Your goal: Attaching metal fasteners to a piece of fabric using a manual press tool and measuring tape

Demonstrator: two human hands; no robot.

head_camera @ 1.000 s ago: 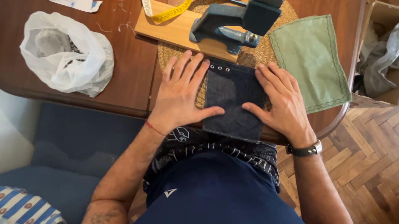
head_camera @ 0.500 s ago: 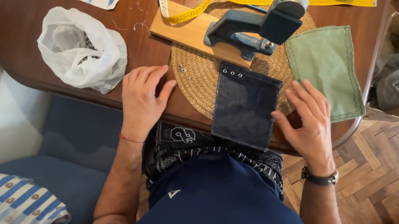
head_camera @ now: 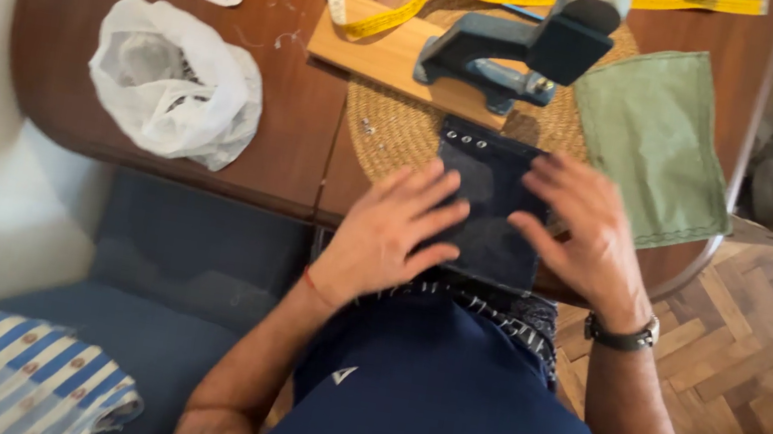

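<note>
Since the earlier frame both hands have moved back onto the dark denim piece (head_camera: 489, 206), which half a second ago lay uncovered between them. The left hand (head_camera: 391, 233) lies flat on its left half, fingers spread and extended, grip open; the right hand (head_camera: 574, 228) presses its right half, fingers likewise splayed, grip open, a dark watch (head_camera: 620, 334) on the wrist. The denim piece lies at the near edge of the worktop (head_camera: 285, 147), partly on a round woven mat (head_camera: 399, 128), with a row of small metal eyelets along its far edge. Just beyond it stands a blue-grey hand press (head_camera: 515, 54) on a wooden base (head_camera: 370, 48), crossed by a yellow tape measure (head_camera: 384, 17). A green cloth (head_camera: 654, 139) lies to the right, a white plastic bag (head_camera: 172, 96) well to the left.
</note>
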